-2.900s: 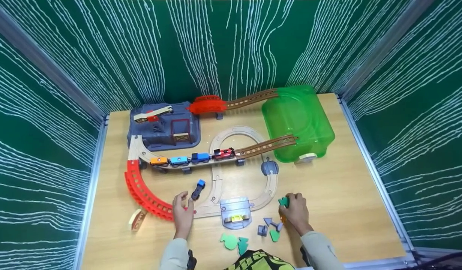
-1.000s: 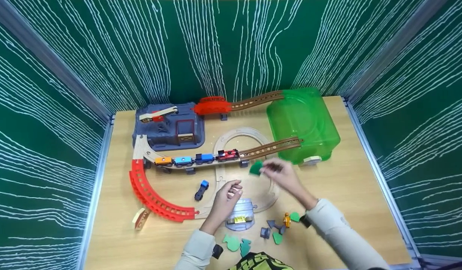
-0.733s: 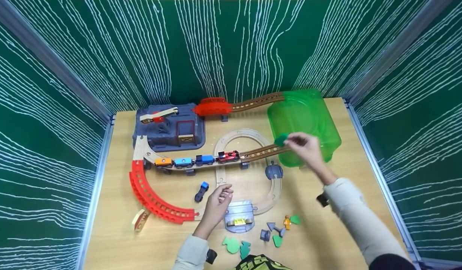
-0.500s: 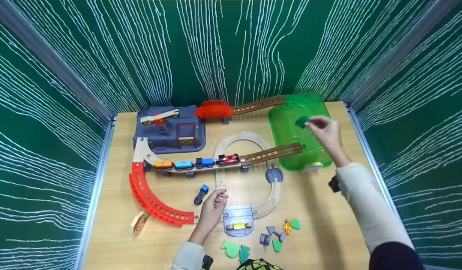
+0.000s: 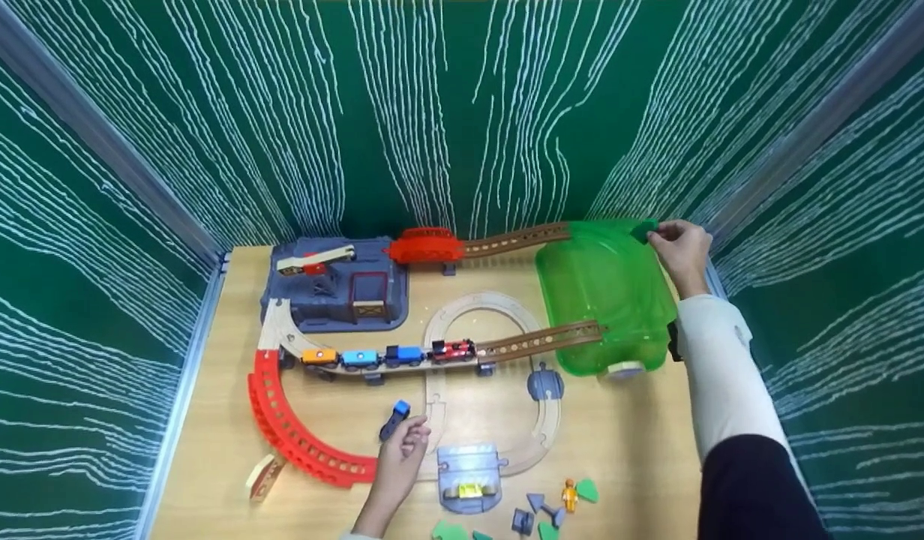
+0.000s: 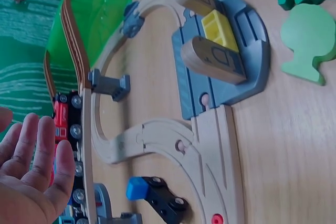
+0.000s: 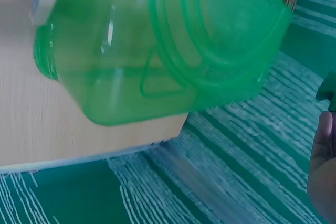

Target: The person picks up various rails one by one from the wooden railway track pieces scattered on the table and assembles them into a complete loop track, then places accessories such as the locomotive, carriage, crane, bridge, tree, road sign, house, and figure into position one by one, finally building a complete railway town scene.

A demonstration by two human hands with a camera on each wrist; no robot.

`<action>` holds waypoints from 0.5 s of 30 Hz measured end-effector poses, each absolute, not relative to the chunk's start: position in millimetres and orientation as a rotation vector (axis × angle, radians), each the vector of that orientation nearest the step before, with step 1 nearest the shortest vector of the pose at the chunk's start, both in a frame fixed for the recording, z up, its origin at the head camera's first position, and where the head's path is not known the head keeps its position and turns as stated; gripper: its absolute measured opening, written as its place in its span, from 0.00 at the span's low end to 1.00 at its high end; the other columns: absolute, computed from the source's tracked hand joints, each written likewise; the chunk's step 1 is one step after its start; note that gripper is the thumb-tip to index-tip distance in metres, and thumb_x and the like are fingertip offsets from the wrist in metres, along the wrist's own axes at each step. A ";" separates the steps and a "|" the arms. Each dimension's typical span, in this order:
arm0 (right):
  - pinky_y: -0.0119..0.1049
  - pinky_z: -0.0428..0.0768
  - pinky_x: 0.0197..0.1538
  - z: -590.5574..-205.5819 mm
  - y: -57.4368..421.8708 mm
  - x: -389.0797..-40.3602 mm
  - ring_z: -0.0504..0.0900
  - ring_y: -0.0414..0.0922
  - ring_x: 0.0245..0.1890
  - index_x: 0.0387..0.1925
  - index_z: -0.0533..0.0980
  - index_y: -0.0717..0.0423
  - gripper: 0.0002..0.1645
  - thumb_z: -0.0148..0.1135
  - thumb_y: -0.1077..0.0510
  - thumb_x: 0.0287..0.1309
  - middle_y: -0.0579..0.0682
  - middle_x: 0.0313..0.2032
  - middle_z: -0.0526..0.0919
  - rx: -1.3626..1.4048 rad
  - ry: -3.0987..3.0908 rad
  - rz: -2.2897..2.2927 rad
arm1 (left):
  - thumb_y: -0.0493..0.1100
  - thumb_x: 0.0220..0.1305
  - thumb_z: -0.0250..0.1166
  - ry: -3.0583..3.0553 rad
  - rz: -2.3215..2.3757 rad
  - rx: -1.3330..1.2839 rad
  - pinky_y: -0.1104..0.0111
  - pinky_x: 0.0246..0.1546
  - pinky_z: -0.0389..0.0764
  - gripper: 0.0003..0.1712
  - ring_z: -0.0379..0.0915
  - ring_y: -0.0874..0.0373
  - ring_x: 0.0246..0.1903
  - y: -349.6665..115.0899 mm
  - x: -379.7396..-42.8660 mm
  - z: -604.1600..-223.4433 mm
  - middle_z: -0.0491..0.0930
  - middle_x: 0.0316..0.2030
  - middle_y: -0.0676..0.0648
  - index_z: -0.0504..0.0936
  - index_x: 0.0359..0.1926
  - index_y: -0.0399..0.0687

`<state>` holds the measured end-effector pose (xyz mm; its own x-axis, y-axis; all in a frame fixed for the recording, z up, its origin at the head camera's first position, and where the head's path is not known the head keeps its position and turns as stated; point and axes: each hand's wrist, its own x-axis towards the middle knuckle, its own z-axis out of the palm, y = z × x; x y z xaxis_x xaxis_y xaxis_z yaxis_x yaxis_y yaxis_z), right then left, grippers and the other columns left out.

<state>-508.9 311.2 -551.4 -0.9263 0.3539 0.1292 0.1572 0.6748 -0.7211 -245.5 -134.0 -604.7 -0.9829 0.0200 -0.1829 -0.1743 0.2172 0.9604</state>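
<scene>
At the back right corner of the translucent green tunnel box (image 5: 612,300), my right hand (image 5: 685,251) pinches a dark green flat toy tree (image 5: 643,231). It is held over the box top; whether it touches the box I cannot tell. In the right wrist view, only part of the toy tree (image 7: 328,88) and the thumb side of the hand (image 7: 323,166) show at the right edge. My left hand (image 5: 400,461), fingers loosely bent and holding nothing, hovers by the black-and-blue wagon (image 5: 394,420), left of the grey crossing piece (image 5: 469,480).
A train with a red engine (image 5: 453,350) stands on the raised track. A red curved track (image 5: 297,435) lies left, a grey crane base (image 5: 334,285) behind it. An orange figure (image 5: 569,495), green tree pieces (image 5: 586,490) and grey parts (image 5: 522,520) lie at the front.
My right hand has carried the dark green toy tree from beside the orange figure, across the track, to the tunnel box's back corner. The left hand shifted over the crossing piece, then back left.
</scene>
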 end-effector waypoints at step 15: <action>0.44 0.73 0.46 -589.2 328.4 -561.6 0.74 0.54 0.44 0.46 0.74 0.67 0.18 0.55 0.59 0.55 0.63 0.43 0.77 -0.503 -2.791 1.074 | 0.33 0.57 0.56 2.398 1.854 -0.277 0.73 0.33 0.73 0.18 0.70 0.63 0.33 -150.1 -252.4 -649.6 0.76 0.36 0.43 0.71 0.50 0.35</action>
<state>-561.6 328.4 -589.2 -0.9392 0.3429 -0.0166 0.2656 0.6952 -0.6679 -252.4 -150.1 -649.6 -0.9786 -0.0835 -0.1880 -0.2030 0.2433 0.9485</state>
